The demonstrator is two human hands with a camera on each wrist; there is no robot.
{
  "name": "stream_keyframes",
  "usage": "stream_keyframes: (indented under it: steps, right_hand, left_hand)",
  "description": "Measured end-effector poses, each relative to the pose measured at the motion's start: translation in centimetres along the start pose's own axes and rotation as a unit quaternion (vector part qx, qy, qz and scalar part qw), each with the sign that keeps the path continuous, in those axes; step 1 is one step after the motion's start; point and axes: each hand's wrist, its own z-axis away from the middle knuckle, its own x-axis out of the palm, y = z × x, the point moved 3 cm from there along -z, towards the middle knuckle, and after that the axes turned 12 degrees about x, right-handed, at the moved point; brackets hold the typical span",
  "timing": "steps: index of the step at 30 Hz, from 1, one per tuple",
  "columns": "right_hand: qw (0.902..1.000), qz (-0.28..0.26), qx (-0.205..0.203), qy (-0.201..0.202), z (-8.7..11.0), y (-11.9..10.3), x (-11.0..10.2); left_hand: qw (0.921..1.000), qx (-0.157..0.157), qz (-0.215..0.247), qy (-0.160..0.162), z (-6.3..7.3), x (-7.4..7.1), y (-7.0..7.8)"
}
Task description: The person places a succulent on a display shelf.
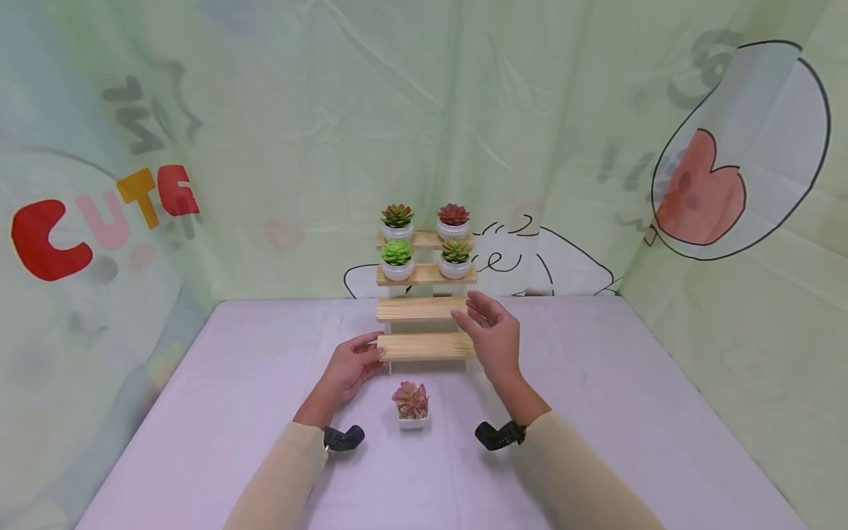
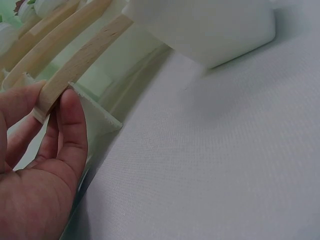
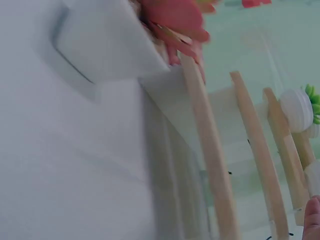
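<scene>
A tiered wooden display stand (image 1: 424, 347) carries small potted succulents on its two upper steps. My left hand (image 1: 356, 366) is at its left side; in the left wrist view, thumb and fingers pinch the end of the lowest wooden plank (image 2: 82, 60). My right hand (image 1: 493, 335) is by the stand's right end, fingers loosely bent and apart from the thumb, the thumb overlapping the second-lowest plank (image 1: 414, 309). Only a fingertip (image 3: 312, 216) of it shows in the right wrist view. A pink succulent in a square white pot (image 1: 412, 422) stands on the table before the stand.
Green (image 1: 397, 252), dark-tipped (image 1: 397, 215), red (image 1: 453, 214) and olive (image 1: 456, 250) succulents in round white pots sit on the upper steps. A pale cloth covers the table (image 1: 265, 353). Printed curtains (image 1: 331, 110) surround it at the back and sides.
</scene>
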Motion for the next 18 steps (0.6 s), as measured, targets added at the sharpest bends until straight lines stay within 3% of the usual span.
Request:
stream_keyframes:
  steps: [11, 14, 18]
  right_hand:
    - [0.9984, -0.014, 0.025, -0.047, 4.8, 3.6, 0.1]
    - [0.9934, -0.015, 0.054, -0.1, 5.7, 4.3, 0.3]
    - [0.9739, 0.001, 0.087, -0.209, 6.5, 5.1, 0.6]
  left_hand:
    - [0.9999, -0.006, -0.01, -0.002, 0.0, 0.0, 0.0]
    - [0.9999, -0.006, -0.01, -0.002, 0.0, 0.0, 0.0]
    - [0.9999, -0.007, -0.008, 0.0, 0.0, 0.0, 0.0]
